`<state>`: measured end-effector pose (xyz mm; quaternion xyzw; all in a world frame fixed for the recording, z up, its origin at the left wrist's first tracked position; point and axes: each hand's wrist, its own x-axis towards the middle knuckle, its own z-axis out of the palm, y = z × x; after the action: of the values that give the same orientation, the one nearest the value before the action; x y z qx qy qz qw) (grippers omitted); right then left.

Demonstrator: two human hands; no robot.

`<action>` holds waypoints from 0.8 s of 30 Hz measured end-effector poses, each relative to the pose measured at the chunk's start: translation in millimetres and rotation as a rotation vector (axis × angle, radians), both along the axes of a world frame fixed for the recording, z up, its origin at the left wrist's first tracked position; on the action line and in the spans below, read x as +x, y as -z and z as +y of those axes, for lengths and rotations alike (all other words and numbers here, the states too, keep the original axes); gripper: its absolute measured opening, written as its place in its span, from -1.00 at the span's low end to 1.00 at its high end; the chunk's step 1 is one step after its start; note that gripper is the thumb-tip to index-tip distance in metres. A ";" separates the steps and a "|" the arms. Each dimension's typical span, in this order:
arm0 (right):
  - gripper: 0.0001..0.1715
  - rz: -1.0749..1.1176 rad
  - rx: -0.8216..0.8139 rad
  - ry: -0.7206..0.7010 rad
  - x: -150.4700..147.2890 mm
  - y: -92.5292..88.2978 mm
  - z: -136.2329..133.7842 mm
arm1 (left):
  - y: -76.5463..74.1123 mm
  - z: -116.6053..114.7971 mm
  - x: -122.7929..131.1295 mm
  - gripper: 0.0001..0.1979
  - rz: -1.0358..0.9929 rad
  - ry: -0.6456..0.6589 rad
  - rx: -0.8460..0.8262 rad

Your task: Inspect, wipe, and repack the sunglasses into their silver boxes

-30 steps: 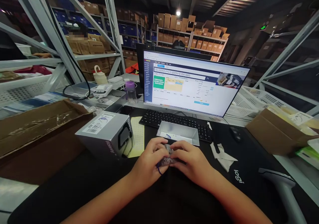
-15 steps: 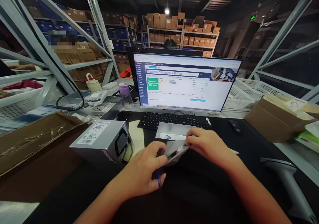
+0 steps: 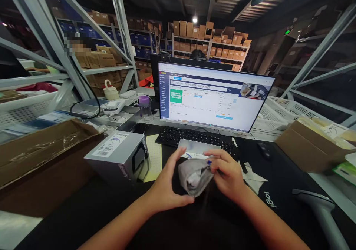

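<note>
Both hands hold a small grey crumpled pouch (image 3: pixel 194 176) above the black desk mat (image 3: pixel 278 183). My left hand (image 3: pixel 167 190) cups its left and lower side, thumb up along the edge. My right hand (image 3: pixel 226 172) pinches its top right corner with closed fingers. Just behind the pouch lies a shallow silver tray (image 3: pixel 198 148), in front of the black keyboard (image 3: pixel 194 137). A grey product box (image 3: pixel 119 157) with a barcode label lies on its side to the left.
A monitor (image 3: pixel 214 98) stands behind the keyboard. An open brown carton (image 3: pixel 41 150) sits at left, another carton (image 3: pixel 308 146) at right. A mouse (image 3: pixel 263 149), white paper scraps (image 3: pixel 254 177) and a grey scanner handle (image 3: pixel 319 209) lie right. Steel racking surrounds the desk.
The pouch went from a small bundle pressed between both hands to being lifted and turned upright. My right hand shifted to its top corner; my left hand opened around its side.
</note>
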<state>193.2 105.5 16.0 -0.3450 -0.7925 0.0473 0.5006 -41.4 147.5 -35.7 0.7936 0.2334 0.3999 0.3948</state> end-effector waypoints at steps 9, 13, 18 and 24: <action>-0.66 0.069 -0.144 -0.075 1.1 -4.3 0.8 | -10.9 -0.4 5.5 -0.35 0.088 -0.147 0.189; -0.63 -0.090 -0.082 0.109 6.5 -10.1 -3.1 | -16.4 -0.1 3.8 -0.44 0.062 -0.212 0.085; -0.76 -0.091 -0.122 0.173 2.0 -21.6 -18.0 | -10.4 2.1 7.5 -0.48 -0.008 -0.436 0.014; -0.94 -0.093 -0.005 0.184 -9.6 -10.9 -15.1 | -4.8 -3.8 15.5 -0.45 0.069 -0.484 -0.032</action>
<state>183.6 90.4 26.8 -0.4193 -0.7798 -0.0128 0.4647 -25.9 143.8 -30.9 0.7215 0.4365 0.4516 0.2915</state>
